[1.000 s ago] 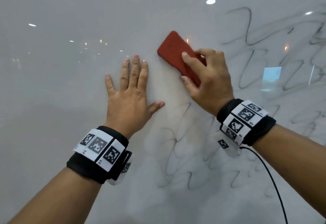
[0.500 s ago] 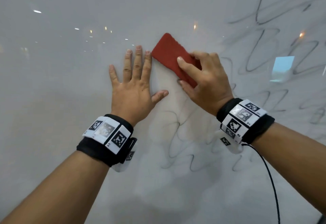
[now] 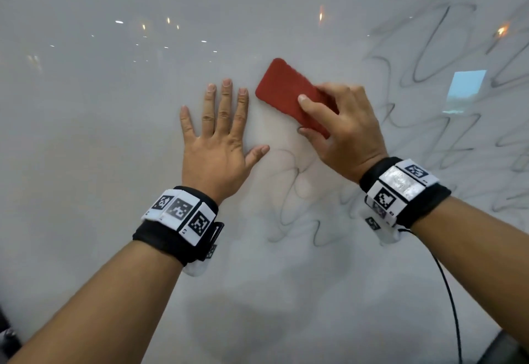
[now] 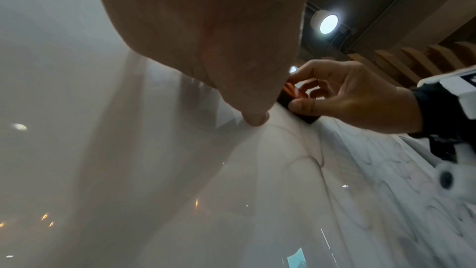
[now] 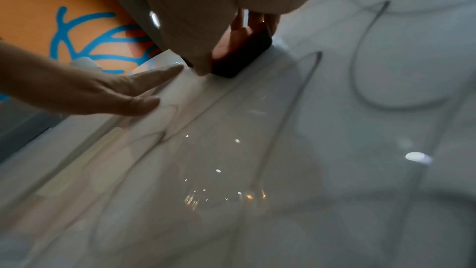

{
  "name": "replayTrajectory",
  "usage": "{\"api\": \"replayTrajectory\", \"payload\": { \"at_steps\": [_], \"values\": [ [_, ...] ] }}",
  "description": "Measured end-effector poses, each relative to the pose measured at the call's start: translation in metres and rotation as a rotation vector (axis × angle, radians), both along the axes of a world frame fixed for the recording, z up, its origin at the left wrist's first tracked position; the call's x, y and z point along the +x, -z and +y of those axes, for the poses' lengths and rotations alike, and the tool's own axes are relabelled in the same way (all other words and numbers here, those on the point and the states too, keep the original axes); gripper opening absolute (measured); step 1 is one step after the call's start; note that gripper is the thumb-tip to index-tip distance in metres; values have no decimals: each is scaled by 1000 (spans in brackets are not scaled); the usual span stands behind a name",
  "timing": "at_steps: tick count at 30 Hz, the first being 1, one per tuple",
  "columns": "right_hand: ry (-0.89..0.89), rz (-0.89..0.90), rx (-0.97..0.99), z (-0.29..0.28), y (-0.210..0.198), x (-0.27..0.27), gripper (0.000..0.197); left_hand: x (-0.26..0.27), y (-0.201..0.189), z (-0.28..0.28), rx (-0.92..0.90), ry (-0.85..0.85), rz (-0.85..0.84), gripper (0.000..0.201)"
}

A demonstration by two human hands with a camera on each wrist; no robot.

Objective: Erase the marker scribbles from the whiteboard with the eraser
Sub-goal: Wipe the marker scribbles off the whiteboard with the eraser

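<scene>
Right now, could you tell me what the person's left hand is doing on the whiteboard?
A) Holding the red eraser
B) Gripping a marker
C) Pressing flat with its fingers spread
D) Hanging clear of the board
C: in the head view the left hand lies flat on the whiteboard with straight fingers, while the right hand holds the red eraser.

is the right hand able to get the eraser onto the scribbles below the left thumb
Probably yes. The right hand grips the eraser just above those scribbles, with bare whiteboard between. The flat left hand lies beside that path, not across it.
</scene>
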State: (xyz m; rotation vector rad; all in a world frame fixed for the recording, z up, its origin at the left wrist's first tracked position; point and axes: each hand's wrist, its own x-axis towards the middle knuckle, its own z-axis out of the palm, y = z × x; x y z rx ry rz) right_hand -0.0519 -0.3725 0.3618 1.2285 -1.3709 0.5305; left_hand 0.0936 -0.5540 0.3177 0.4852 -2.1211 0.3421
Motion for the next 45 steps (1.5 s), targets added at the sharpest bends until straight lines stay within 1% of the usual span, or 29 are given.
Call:
{"api": "replayTrajectory", "payload": {
  "at_steps": [1,3,5,6,8,9,11,13,15,16,18,20,22,24,25,27,29,30,32,33,35,36,38,39,41,43,45],
  "values": [
    [5,-9,-28,1,-7,-2,38,0,3,0,-1,-1,1,89],
    [8,-102,-116,-1,-9,0,40,2,7,1,2,-8,-5,89],
    [0,-206,-195,-9,9,10,42,3,11,1,-2,-12,-10,91],
    [-2,-227,-193,-14,23,15,42,4,14,1,-5,-9,-13,93],
    [-6,-180,-85,-20,48,20,40,5,19,-1,-17,-9,-29,97],
    [-11,-136,-17,-19,52,20,39,7,22,-2,-22,-14,-42,99],
    [-38,-63,30,-14,44,15,36,9,28,-4,-26,-29,-67,103],
    [-46,-78,-44,-10,27,10,36,10,32,-4,-23,-42,-74,104],
    [-26,-176,-158,-12,19,10,39,9,35,-3,-13,-49,-70,104],
    [-14,-226,-197,-14,21,13,40,9,36,-2,-8,-50,-69,104],
    [-4,-293,-235,-22,38,22,41,9,38,-1,-1,-46,-66,104],
    [-16,-302,-198,-29,62,30,42,9,40,-1,6,-38,-62,104],
    [-34,-270,-96,-27,79,32,42,9,42,-1,11,-28,-64,105],
    [-50,-210,-11,-19,77,28,42,9,44,-2,16,-19,-58,105],
    [-53,-184,-4,-16,71,24,41,9,46,-2,18,-18,-54,105],
    [-55,-194,-87,-11,55,17,41,9,48,-2,23,-24,-54,104],
    [-54,-289,-226,-11,47,15,42,9,51,-1,32,-31,-58,103],
    [-56,-333,-273,-14,49,18,42,9,54,-1,37,-32,-55,102],
    [-67,-392,-301,-23,69,26,43,10,61,-1,44,-25,-43,97],
    [-72,-406,-276,-27,84,31,43,10,66,-1,43,-20,-34,94],
    [-66,-405,-156,-30,110,38,44,12,74,-3,37,-16,-27,89],
    [-59,-388,-91,-28,117,38,44,13,77,-4,34,-12,-28,88],
    [-62,-339,-28,-22,114,34,43,14,81,-6,26,-6,-27,87],
    [-68,-322,-39,-20,108,31,42,14,82,-7,24,-7,-27,86],
    [-73,-335,-140,-18,96,26,40,14,84,-7,27,-10,-21,86],
    [-79,-410,-259,-22,94,29,40,13,86,-6,39,-18,-19,85],
    [-92,-489,-327,-30,105,38,42,13,89,-5,52,-19,-26,84]
  ]
}}
